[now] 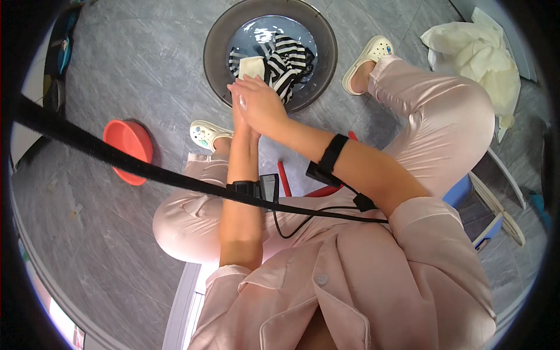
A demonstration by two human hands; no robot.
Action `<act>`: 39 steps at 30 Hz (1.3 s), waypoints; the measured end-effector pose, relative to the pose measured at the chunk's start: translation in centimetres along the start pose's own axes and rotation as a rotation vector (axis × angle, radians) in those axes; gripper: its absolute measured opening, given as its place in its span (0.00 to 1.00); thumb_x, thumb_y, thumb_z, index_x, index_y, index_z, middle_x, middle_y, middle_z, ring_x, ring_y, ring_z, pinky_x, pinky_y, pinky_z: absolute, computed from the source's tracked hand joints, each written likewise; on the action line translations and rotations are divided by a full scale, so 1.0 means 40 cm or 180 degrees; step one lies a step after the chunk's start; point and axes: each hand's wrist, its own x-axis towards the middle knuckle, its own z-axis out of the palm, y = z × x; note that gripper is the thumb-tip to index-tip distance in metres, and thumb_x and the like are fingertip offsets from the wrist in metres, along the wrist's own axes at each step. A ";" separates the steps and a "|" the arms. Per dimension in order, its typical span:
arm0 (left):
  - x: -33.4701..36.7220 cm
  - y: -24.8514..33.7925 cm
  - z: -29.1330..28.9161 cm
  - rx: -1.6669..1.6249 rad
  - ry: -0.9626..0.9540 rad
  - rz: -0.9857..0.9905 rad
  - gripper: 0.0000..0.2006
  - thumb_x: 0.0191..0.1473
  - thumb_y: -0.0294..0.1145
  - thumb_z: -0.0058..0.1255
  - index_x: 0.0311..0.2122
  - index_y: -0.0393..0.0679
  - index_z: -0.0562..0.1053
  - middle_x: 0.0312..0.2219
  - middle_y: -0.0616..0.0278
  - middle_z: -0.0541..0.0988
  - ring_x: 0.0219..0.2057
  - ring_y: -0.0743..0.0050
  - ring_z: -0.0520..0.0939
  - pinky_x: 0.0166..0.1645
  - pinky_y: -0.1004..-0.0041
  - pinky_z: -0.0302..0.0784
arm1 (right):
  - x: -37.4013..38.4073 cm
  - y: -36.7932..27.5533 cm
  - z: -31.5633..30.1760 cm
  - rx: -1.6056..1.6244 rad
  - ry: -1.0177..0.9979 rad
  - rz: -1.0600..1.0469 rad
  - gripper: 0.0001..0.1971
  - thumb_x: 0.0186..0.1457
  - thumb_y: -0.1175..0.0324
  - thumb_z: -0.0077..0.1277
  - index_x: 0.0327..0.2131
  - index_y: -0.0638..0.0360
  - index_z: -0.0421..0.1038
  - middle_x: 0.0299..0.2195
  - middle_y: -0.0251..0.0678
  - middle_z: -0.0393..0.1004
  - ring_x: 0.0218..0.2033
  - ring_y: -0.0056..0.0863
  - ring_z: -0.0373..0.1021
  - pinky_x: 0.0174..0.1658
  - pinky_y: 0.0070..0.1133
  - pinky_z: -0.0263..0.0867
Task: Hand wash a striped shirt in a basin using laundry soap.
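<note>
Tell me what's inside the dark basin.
The basin holds water, striped cloth and a pale item. The right hand and left hand hide part of its near side; anything beneath the cloth is covered.

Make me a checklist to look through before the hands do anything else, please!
1. Water in the basin: ok, it is there.
2. Striped cloth inside the basin: ok, and a cream piece is in there too.
3. Hands apart: not ok, the right hand lies over the left hand.
4. Nothing held between the hands: cannot tell, that part is hidden.
5. Red bowl away from the basin: ok, it is off to the left.
6. Arm straps clear of the water: ok, both are outside the basin.
</note>
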 end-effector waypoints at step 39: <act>-0.064 0.069 0.122 -0.0256 0.0071 -0.0962 0.30 0.51 0.50 0.45 0.54 0.43 0.57 0.50 0.54 0.64 0.53 0.55 0.62 0.55 0.55 0.58 | 0.103 -0.119 -0.272 0.3218 -0.1196 0.1695 0.12 0.52 0.57 0.49 0.23 0.53 0.65 0.18 0.23 0.62 0.16 0.11 0.55 0.20 0.12 0.50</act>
